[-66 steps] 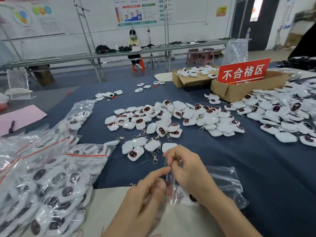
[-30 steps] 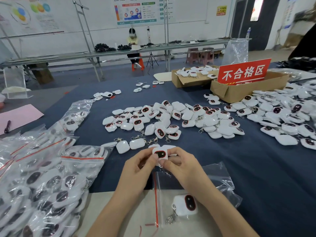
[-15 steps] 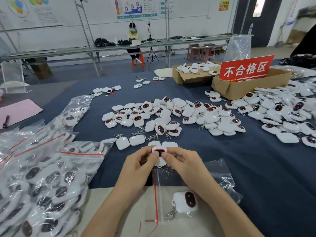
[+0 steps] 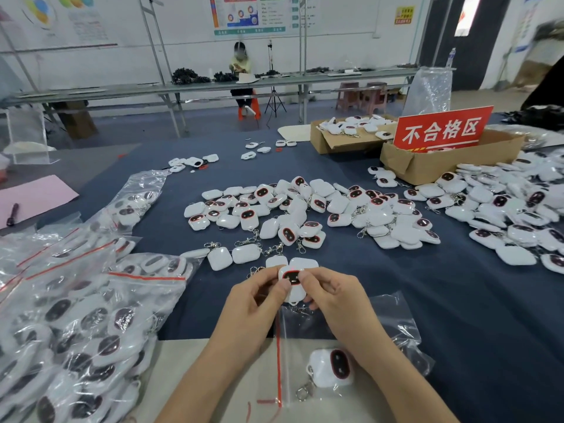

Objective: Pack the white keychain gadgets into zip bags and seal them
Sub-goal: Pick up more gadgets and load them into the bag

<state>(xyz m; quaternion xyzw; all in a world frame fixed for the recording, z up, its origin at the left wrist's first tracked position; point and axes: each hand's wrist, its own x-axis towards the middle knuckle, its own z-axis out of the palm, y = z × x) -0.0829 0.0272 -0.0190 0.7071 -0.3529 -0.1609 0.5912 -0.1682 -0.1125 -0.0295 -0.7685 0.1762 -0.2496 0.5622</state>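
**Many bags filled, far more gadgets loose**

The left hand (image 4: pixel 253 303) and right hand (image 4: pixel 332 300) share one grip, fingertips pinched round a white gadget (image 4: pixel 292 282) held just beyond the zip bag (image 4: pixel 381 325); that bag lies on the counter (image 4: pixel 396 285) with a bagged gadget (image 4: pixel 332 367) inside, its seal unclear; left of it, filled bags (image 4: pixel 76 315) pile up; beyond and right of it, loose gadgets (image 4: pixel 305 212) lie in heaps; I judge most of the packing undone.
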